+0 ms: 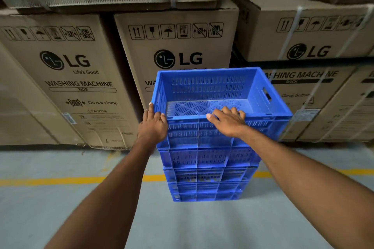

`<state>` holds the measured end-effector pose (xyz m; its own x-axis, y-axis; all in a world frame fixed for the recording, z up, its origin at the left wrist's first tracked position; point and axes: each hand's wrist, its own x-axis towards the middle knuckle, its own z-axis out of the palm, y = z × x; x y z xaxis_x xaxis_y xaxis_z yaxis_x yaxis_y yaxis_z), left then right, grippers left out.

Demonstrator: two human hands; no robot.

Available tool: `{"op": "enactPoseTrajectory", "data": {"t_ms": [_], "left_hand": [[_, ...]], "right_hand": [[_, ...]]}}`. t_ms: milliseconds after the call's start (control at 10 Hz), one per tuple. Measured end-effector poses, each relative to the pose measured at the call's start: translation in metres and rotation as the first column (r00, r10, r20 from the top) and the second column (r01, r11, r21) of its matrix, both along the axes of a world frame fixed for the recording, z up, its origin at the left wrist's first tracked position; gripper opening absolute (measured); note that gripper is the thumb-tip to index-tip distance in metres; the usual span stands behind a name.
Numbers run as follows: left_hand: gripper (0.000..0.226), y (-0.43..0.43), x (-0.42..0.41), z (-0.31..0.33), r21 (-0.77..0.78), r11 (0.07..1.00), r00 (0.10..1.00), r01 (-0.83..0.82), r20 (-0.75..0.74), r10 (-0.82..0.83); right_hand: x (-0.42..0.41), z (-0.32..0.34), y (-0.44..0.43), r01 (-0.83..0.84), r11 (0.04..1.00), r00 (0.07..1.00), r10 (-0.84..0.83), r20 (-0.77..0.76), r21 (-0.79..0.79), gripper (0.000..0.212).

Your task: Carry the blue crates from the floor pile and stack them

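Note:
A tall stack of blue slatted plastic crates (210,176) stands on the grey floor straight ahead. The top blue crate (210,89) is empty and sits slightly askew on the ones below. My left hand (153,125) grips its near left corner, thumb on the front rim and fingers along the left side. My right hand (227,120) holds the near rim further right, its fingers curled over the edge into the crate. The floor pile is not in view.
Large cardboard washing machine boxes (81,79) are stacked in a wall right behind the crates, and more strapped boxes (315,50) stand at the right. A yellow line (60,181) crosses the grey floor (182,226) under the stack.

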<state>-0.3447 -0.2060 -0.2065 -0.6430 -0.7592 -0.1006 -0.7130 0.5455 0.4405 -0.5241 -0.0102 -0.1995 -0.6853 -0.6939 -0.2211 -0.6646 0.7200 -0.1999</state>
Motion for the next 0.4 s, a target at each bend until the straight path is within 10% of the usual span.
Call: {"op": "enactPoseTrajectory", "data": {"t_ms": [200, 400], "left_hand": [[0.080, 0.007, 0.037, 0.016, 0.025, 0.986, 0.984, 0.162, 0.065, -0.164], [0.069, 0.076, 0.075, 0.070, -0.031, 0.997, 0.961, 0.072, -0.264, -0.078]], "right_hand": [[0.017, 0.034, 0.060, 0.030, 0.977, 0.995, -0.050, -0.091, -0.211, 0.052], [0.038, 0.087, 0.122, 0.098, 0.879, 0.969, -0.190, -0.155, -0.467, 0.032]]}}
